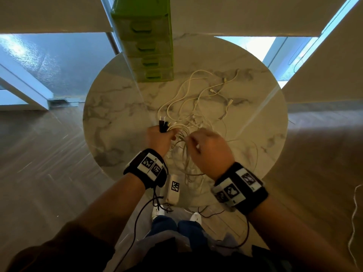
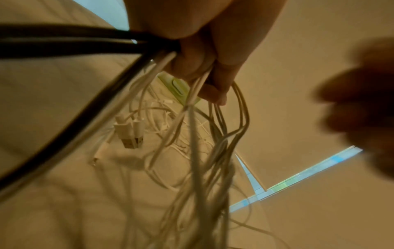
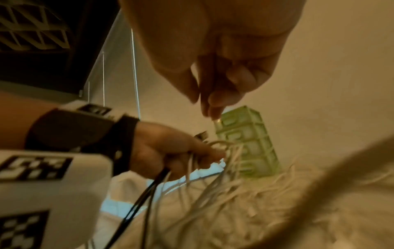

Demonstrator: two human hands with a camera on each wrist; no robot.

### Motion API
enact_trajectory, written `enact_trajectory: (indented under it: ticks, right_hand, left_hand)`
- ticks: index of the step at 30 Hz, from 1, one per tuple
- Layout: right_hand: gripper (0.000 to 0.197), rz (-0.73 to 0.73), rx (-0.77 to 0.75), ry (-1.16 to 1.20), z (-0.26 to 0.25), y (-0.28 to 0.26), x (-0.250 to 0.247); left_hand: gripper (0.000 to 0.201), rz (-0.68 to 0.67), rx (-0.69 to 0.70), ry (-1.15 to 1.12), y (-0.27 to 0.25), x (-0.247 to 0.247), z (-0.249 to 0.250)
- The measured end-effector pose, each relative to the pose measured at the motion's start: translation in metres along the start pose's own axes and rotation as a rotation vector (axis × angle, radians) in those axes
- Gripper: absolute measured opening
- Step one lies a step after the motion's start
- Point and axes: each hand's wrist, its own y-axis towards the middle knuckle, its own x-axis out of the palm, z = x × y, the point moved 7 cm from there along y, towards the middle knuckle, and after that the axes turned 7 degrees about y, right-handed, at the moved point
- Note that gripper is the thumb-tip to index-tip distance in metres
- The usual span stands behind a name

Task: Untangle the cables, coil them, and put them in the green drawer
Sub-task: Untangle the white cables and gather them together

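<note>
A tangle of white cables (image 1: 196,112) lies on the round marble table (image 1: 117,118), in front of the green drawer tower (image 1: 149,48). My left hand (image 1: 167,132) grips a bundle of white and black cables above the table's near part, with black plugs (image 1: 163,125) sticking out past the fist. In the left wrist view the left hand (image 2: 202,67) holds the strands while two white USB plugs (image 2: 130,133) hang below. My right hand (image 1: 191,141), close beside the left, pinches a white cable end; in the right wrist view the right hand (image 3: 210,104) has thumb and fingertips pressed together.
The drawer tower (image 3: 247,143) stands at the table's far edge, all drawers closed. Loose cable loops (image 1: 249,154) spread to the table's right side. A white cord (image 1: 353,213) lies on the wooden floor at right. My feet (image 1: 158,212) stand at the table's near edge.
</note>
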Motion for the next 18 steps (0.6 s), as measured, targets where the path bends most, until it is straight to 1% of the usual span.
enact_trajectory:
  ticks: [2, 3, 4, 6, 8, 9, 11, 13, 16, 18]
  right_hand:
    - [0.039, -0.304, 0.142, -0.101, 0.003, 0.005, 0.037]
    - [0.042, -0.403, 0.22, -0.147, 0.009, 0.005, 0.048]
    - [0.041, -0.442, 0.264, -0.167, 0.013, 0.005, 0.054]
    - [0.036, -0.428, 0.311, -0.176, 0.017, 0.008, 0.058]
    - [0.027, -0.44, 0.345, -0.177, 0.022, 0.009, 0.061]
    - [0.021, -0.468, 0.358, -0.152, 0.023, 0.008, 0.064]
    - [0.019, -0.495, 0.366, -0.054, 0.029, 0.005, 0.064]
    - [0.02, -0.428, 0.365, 0.117, 0.037, 0.004, 0.05]
    - [0.015, -0.26, 0.458, 0.505, 0.042, 0.003, 0.016]
    - [0.021, -0.166, 0.438, 0.737, 0.032, 0.007, -0.01]
  left_hand:
    - [0.021, -0.024, -0.017, -0.042, -0.004, 0.003, 0.001]
    - [0.02, -0.032, -0.029, -0.065, -0.005, 0.004, 0.001]
    - [0.02, -0.04, -0.039, -0.079, -0.007, 0.005, 0.001]
    - [0.021, -0.057, -0.039, -0.088, -0.009, 0.008, 0.001]
    - [0.023, -0.067, -0.038, -0.086, -0.01, 0.009, 0.0]
    - [0.023, -0.065, -0.04, -0.079, -0.009, 0.007, -0.002]
    - [0.022, -0.039, -0.06, -0.08, -0.003, -0.001, -0.009]
    - [0.025, -0.01, -0.111, -0.084, 0.007, -0.011, -0.021]
    - [0.03, -0.011, -0.151, -0.066, 0.019, -0.013, -0.034]
    - [0.02, -0.001, -0.163, -0.014, 0.024, -0.013, -0.039]
